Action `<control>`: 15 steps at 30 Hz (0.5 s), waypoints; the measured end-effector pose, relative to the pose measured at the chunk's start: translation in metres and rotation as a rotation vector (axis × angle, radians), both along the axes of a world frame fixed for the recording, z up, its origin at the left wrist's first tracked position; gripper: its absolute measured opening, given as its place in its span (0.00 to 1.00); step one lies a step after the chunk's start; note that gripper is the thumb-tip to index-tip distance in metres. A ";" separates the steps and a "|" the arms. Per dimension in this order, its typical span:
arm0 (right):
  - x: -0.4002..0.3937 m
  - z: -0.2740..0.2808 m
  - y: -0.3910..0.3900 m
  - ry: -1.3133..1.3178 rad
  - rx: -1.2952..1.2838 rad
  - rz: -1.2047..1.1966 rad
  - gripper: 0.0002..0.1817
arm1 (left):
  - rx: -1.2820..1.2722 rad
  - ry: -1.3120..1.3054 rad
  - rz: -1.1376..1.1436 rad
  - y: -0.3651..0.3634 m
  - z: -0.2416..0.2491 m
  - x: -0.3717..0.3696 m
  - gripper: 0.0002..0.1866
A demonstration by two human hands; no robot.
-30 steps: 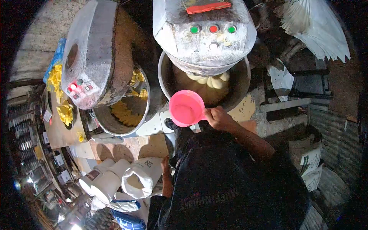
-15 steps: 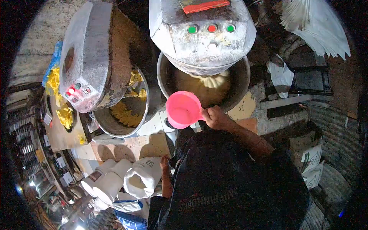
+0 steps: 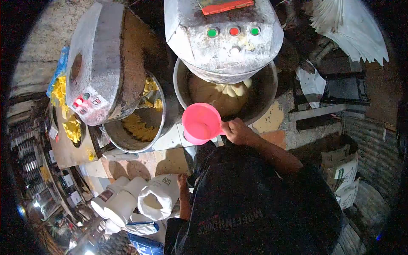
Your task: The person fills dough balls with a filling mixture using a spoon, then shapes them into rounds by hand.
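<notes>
My right hand (image 3: pixel 239 131) is closed round the handle of a pink dipper (image 3: pixel 200 129). The dipper is held upright beside the near rim of the big metal mixing bowl (image 3: pixel 272 91), and a little pale stuff seems to lie at its bottom. Inside that bowl a pale mass of dough (image 3: pixel 212 95) bunches up under the mixer head (image 3: pixel 225 55). Low at my left side hangs my left hand (image 3: pixel 182 182), next to an open white sack (image 3: pixel 168 189); its fingers are mostly hidden.
A second mixer (image 3: pixel 95 55) stands to the left, its bowl (image 3: pixel 159 127) holding yellow crumbly dough. White buckets (image 3: pixel 123 204) lie by the sack. Yellow dough lumps (image 3: pixel 72 129) sit on a board at far left. Cartons (image 3: pixel 344 170) are stacked on the right.
The dough in the big bowl has turned and changed shape. The pink dipper has shifted slightly left and down with my right hand. My left hand stays almost still.
</notes>
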State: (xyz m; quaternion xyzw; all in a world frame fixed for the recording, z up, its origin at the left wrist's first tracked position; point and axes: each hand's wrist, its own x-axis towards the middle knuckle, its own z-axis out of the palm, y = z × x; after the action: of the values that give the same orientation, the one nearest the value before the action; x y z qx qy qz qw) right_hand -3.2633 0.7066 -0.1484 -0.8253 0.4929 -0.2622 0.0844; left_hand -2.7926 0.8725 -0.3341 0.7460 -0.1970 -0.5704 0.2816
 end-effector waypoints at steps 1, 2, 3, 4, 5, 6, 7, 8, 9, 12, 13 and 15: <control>0.000 0.000 -0.001 -0.012 0.030 0.008 0.15 | -0.027 0.079 -0.018 0.004 -0.008 0.006 0.24; 0.001 0.001 -0.001 -0.024 0.060 0.017 0.15 | -0.026 0.079 -0.019 0.007 -0.019 0.014 0.24; 0.001 0.002 -0.001 -0.025 0.061 0.016 0.15 | -0.189 -0.125 -0.373 0.010 -0.031 0.023 0.22; 0.001 0.003 0.000 -0.031 0.060 0.014 0.14 | -0.349 -0.330 -0.727 0.010 -0.033 0.025 0.20; 0.001 0.003 0.001 -0.037 0.061 0.012 0.14 | -0.346 -0.329 -0.731 0.013 -0.035 0.026 0.20; 0.000 0.004 0.001 -0.037 0.065 0.009 0.14 | -0.151 -0.066 -0.416 0.009 -0.027 0.019 0.19; -0.001 0.004 0.001 -0.045 0.073 0.008 0.14 | 0.043 0.190 -0.096 0.006 -0.019 0.013 0.19; -0.001 0.005 0.001 -0.053 0.079 0.009 0.14 | 0.045 0.191 -0.097 0.006 -0.010 0.007 0.19; 0.000 0.005 0.001 -0.053 0.081 0.008 0.14 | 0.007 0.030 -0.265 0.004 0.004 -0.002 0.16; 0.002 0.005 0.000 -0.096 -0.015 0.004 0.13 | 0.015 -0.181 -0.520 -0.005 0.026 -0.012 0.16; 0.002 0.004 0.001 -0.084 -0.052 0.001 0.14 | 0.063 -0.228 -0.611 -0.008 0.031 -0.014 0.17; 0.003 -0.003 0.003 -0.073 -0.087 -0.004 0.15 | -0.026 -0.122 -0.546 0.068 -0.022 0.050 0.16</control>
State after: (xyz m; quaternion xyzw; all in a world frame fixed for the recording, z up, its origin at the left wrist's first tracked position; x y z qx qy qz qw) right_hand -3.2599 0.7098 -0.1511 -0.8172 0.4792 -0.3135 0.0660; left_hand -2.7425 0.9407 -0.3562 0.6944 -0.4148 -0.5767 0.1148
